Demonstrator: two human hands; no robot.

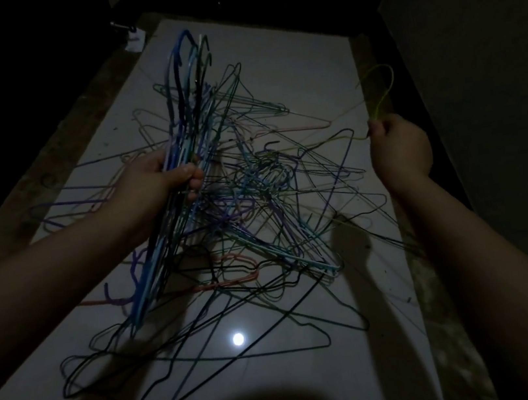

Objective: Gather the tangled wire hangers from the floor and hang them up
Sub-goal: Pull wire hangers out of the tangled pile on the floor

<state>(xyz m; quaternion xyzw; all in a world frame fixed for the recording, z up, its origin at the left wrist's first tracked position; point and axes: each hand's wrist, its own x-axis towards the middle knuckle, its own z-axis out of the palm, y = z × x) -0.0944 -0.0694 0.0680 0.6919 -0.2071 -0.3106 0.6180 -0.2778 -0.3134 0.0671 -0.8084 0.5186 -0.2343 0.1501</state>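
A tangled pile of thin wire hangers (266,199) in blue, purple, green, pink and black lies spread over the pale glossy floor (291,69). My left hand (163,177) grips a stacked bundle of hangers (187,108), mostly blue and purple, with the hooks pointing up and away. At the right, my right hand (398,145) pinches a yellow-green hanger (382,93) by its neck. That hanger's hook rises above the fist and its body trails back into the pile.
The room is dim. Dark walls close in on both sides, and a dark opening with a door lies at the far end. A rough darker strip (425,278) borders the floor on the right. A lamp's reflection (238,339) glares on the tile.
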